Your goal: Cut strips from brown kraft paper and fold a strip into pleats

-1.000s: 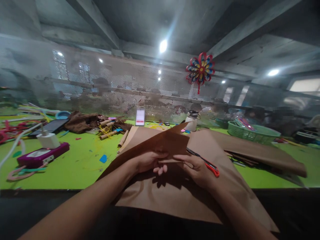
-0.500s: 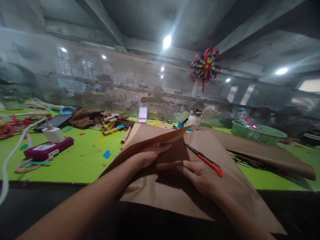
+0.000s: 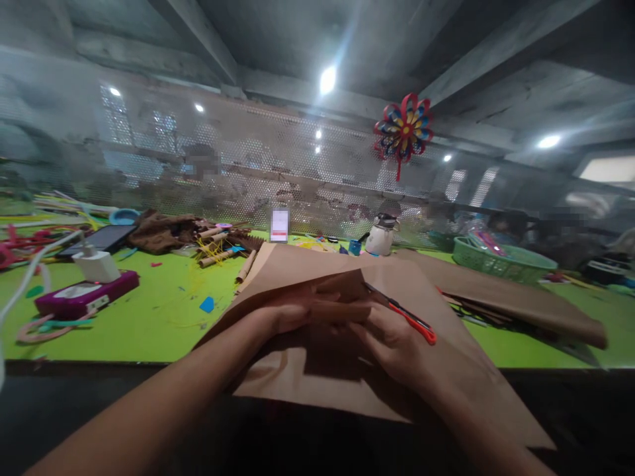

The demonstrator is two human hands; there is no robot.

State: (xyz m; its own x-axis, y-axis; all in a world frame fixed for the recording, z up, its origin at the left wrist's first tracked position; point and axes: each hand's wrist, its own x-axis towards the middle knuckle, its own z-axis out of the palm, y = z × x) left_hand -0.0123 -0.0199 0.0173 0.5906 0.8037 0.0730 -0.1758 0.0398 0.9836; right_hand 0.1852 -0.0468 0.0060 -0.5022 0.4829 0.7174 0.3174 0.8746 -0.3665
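Observation:
A large sheet of brown kraft paper lies on the green table in front of me. Its far corner is folded over toward me into a flap. My left hand grips the flap's left part with fingers curled around the fold. My right hand pinches the flap's right edge. A red-handled pair of scissors lies on the paper just beyond my right hand, touching or very near its fingers.
A purple device with a white charger sits at left, near a phone and brown scraps. Rolled paper sticks lie behind. A white jar, a green basket and more brown sheets stand right. A mesh screen runs behind.
The raised paper flap has come down from standing upright to lying low over the sheet. Both hands followed it down and stay closed on its fold.

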